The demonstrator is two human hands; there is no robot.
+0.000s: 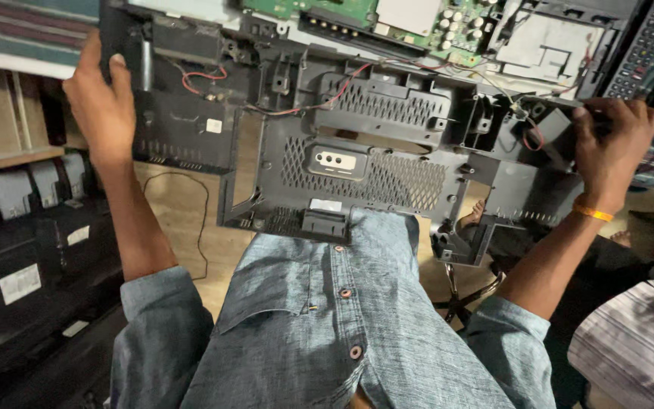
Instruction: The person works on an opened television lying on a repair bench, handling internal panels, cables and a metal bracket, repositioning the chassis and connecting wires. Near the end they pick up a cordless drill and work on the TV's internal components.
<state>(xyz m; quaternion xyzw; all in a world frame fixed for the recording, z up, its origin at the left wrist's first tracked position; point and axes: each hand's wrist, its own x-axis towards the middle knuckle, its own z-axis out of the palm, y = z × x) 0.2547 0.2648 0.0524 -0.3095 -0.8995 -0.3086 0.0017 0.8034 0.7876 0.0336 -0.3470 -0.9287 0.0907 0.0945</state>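
I grip the black back cover (357, 151) at both ends: my left hand (104, 106) is clamped on its top-left corner, my right hand (611, 144) wrapped over its right edge. The cover hangs between them, already free of the green board (418, 19) beyond my grips. Red wires (206, 76) are still attached inside it.

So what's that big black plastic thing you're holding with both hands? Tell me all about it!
The black plastic back cover is a wide, flat, dark grey moulded panel with mesh vent grilles, ribs and cut-out openings. Thin red wires run across it. It is held level above the lap, left hand gripping one end, right hand the other.
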